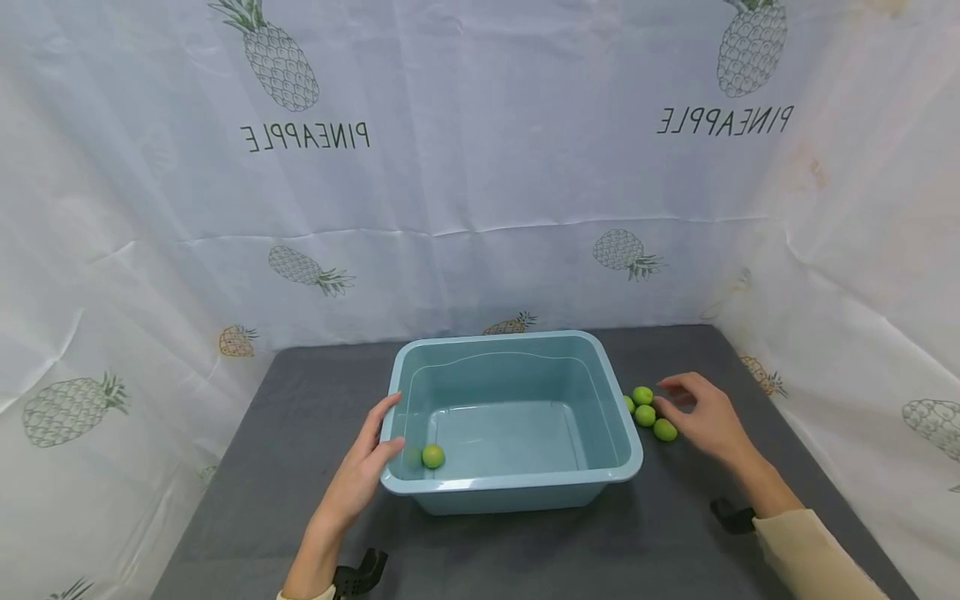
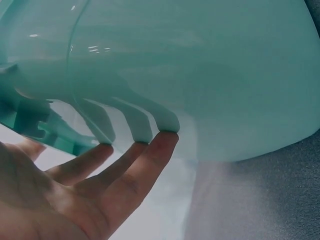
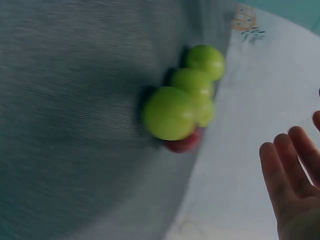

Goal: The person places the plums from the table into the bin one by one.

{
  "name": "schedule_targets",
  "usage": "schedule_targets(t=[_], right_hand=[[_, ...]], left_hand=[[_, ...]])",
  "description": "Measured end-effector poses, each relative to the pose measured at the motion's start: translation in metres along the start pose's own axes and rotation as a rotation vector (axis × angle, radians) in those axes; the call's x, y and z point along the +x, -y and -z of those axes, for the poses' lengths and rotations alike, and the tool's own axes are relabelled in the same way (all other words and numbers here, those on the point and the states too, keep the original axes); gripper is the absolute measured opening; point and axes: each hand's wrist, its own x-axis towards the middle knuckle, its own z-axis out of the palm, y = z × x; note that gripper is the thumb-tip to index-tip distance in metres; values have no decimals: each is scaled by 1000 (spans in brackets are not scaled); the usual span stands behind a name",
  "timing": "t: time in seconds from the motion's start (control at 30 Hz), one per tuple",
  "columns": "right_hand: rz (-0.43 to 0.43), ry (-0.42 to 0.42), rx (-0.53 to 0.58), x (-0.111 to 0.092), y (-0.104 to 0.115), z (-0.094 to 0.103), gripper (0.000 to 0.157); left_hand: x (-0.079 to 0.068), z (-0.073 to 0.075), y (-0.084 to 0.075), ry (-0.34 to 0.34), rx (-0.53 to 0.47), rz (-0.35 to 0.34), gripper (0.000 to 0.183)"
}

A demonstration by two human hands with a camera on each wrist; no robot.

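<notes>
A light-blue plastic basin (image 1: 510,482) stands on the dark table. My left hand (image 1: 356,479) holds its left side, thumb over the rim, while several fingertips (image 2: 165,142) press the outer wall in the left wrist view. One small green lime (image 1: 432,456) lies inside, near the basin's front left corner. My right hand (image 1: 701,414) hovers over the table right of the basin with loosely bent fingers and nothing held. Close by its thumb are several green limes (image 1: 645,416), clustered together. Among them in the right wrist view is a partly hidden red round thing (image 3: 182,143).
A dark grey cloth (image 1: 315,417) covers the table. White curtains with pineapple prints (image 1: 480,175) hang behind it and on both sides. Black wrist straps (image 1: 362,573) are on both arms. The basin's right wall stands between its inside and the lime cluster.
</notes>
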Motion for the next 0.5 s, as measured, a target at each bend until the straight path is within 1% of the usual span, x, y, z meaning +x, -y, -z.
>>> schedule_targets(t=[0.13, 0.2, 0.37, 0.5], right_hand=[[-111, 10, 47, -9, -12, -6, 29], [-161, 14, 54, -12, -17, -9, 30], [-243, 21, 72, -18, -32, -15, 33], [-293, 65, 94, -23, -39, -19, 39]], left_hand=[[0, 0, 1, -5, 5, 1, 55], [0, 0, 1, -6, 5, -1, 55], [1, 0, 1, 3, 0, -7, 55], [2, 0, 2, 5, 1, -13, 55]])
